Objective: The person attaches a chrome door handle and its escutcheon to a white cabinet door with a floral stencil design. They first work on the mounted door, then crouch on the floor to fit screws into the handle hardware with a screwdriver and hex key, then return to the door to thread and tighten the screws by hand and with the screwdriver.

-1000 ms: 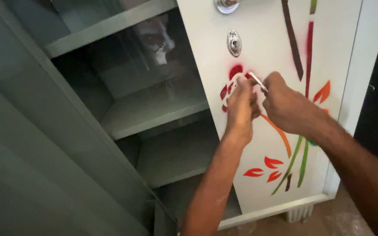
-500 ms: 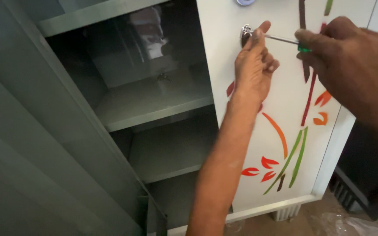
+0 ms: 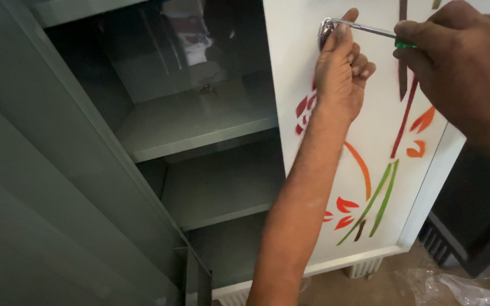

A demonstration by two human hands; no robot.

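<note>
1. You are looking down at a grey metal cupboard (image 3: pixel 86 187) standing open on a bare brownish floor (image 3: pixel 370 289); its grey shelves (image 3: pixel 199 122) step down on the left, and a white door (image 3: pixel 370 170) painted with red, orange and green leaf shapes fills the middle.
2. A small dark object lies on the upper shelf, too small to tell what it is.
3. Your left hand (image 3: pixel 341 73) reaches up the door face, fingers curled in together, with the thumb and forefinger pressed against the round silver lock (image 3: pixel 325 31).
4. The screwdriver (image 3: pixel 370 31) lies nearly level across the door, its long axis running left to right, tip at the lock and green handle toward you on the right.
5. Your right hand (image 3: pixel 460 62) is wrapped closed around that handle, hiding most of it.
6. Low on the right, a dark appliance (image 3: pixel 472 215) stands just beside the door, with crumpled clear plastic (image 3: pixel 455 286) on the floor near it.
</note>
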